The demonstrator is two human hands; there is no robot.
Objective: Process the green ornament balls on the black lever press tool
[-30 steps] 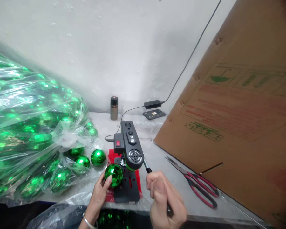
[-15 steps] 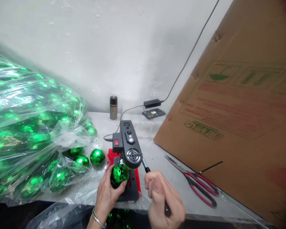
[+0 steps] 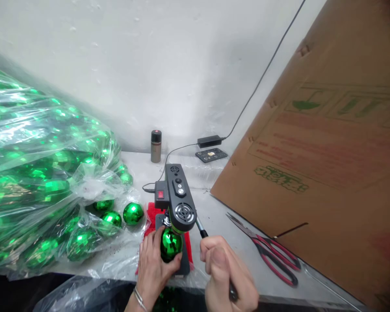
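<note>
My left hand [image 3: 154, 264] grips a shiny green faceted ball ornament [image 3: 171, 244], fingers on its left and thumb across the bottom. The ball sits just below the round front end of a small black press-like machine [image 3: 182, 197], partly under it; whether they touch I cannot tell. A lever with a black handle [image 3: 203, 234] sticks out from the machine's right side. Around that handle my right hand [image 3: 227, 275] is closed in a fist. Beneath the machine lie its dark base plate [image 3: 183, 266] and a red cloth [image 3: 155, 212].
Clear plastic bags [image 3: 52, 173] full of green balls fill the left; a loose ball [image 3: 133, 213] lies beside them. Red-handled scissors [image 3: 269, 251] and a large cardboard box [image 3: 312, 151] are on the right. Behind stand a bottle [image 3: 156, 147], a phone [image 3: 211, 154] and a power adapter [image 3: 209, 141].
My left hand has shifted the green ball slightly right and down, beneath the machine's front end. My right hand keeps its grip on the lever. The view has moved slightly.
</note>
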